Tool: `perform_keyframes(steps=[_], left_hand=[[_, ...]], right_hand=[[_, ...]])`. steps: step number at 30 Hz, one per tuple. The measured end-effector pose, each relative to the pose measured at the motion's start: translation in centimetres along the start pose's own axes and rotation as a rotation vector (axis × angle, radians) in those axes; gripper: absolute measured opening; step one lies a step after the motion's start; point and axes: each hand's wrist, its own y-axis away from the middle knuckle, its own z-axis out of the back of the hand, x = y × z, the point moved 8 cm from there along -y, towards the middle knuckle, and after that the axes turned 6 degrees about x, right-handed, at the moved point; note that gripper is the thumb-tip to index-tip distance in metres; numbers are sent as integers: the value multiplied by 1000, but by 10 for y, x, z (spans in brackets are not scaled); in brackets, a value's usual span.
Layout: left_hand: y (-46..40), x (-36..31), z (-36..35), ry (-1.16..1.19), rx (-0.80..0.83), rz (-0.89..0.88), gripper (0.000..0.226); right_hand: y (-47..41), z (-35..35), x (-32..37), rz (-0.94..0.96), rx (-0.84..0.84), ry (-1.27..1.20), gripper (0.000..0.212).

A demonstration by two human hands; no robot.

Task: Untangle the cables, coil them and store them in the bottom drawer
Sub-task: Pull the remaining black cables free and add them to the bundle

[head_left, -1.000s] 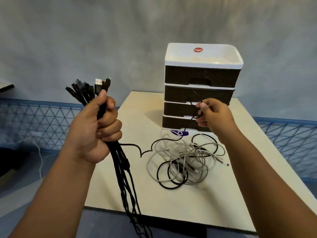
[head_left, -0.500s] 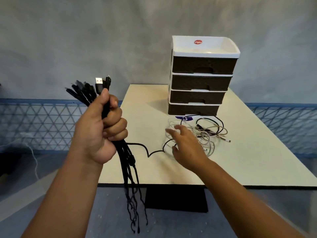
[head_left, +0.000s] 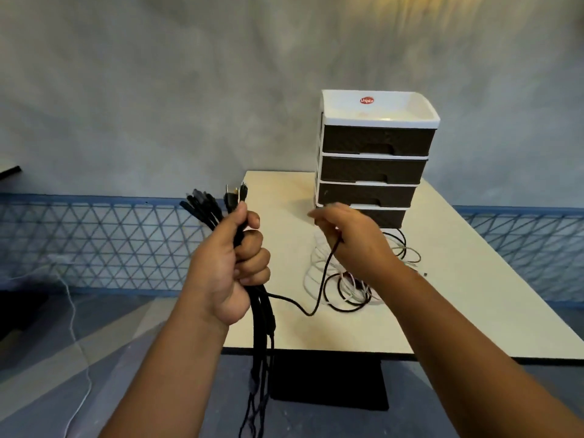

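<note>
Left hand (head_left: 226, 267) grip fisted round black cable bundle (head_left: 264, 314) off table edge (head_left: 316, 352), right hand (head_left: 354, 241) pinching one black cable (head_left: 325, 273).

Glossy white plastic drawer unit (head_left: 376, 147) (matt dark fronts), smooth pale table (head_left: 458, 279).

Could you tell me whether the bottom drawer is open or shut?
Shut, as far as visible: the bottom drawer front sits flush with those above, though the right hand hides its left part.

Left hand (head_left: 227, 267) fists black cable bundle (head_left: 264, 314); right hand (head_left: 354, 241) pinches one black strand (head_left: 322, 279) before drawer unit (head_left: 373, 159), over tangled cables (head_left: 347, 289)
</note>
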Motion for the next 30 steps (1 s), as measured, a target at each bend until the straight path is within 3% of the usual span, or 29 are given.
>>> perform_keyframes(steps=[4, 8, 11, 15, 18, 20, 22, 27, 30], left_hand=[[-3, 28, -2, -62, -91, 129, 39], [-4, 49, -13, -26, -42, 204, 52], [-3, 52, -18, 15, -53, 182, 62], [0, 52, -19, -68, -85, 128, 32], [3, 58, -20, -95, -59, 190, 31], [8, 66, -29, -135, 15, 272, 27], [17, 78, -43, -184, 116, 369, 26], [35, 99, -76, -231, 323, 500, 28], [40, 102, -79, -191, 377, 524, 26]], right_hand=[[24, 59, 67, 303, -216, 39, 31], [66, 37, 105, 489, -29, 74, 36], [93, 18, 97, 422, 82, 2, 40], [121, 13, 79, 380, 103, -48, 63], [129, 22, 41, 178, 82, -425, 78], [126, 33, 9, 13, -28, -517, 69], [118, 42, -5, -46, -72, -420, 54], [105, 31, 1, -39, 106, -439, 39], [111, 34, 0, -8, 99, -445, 37]])
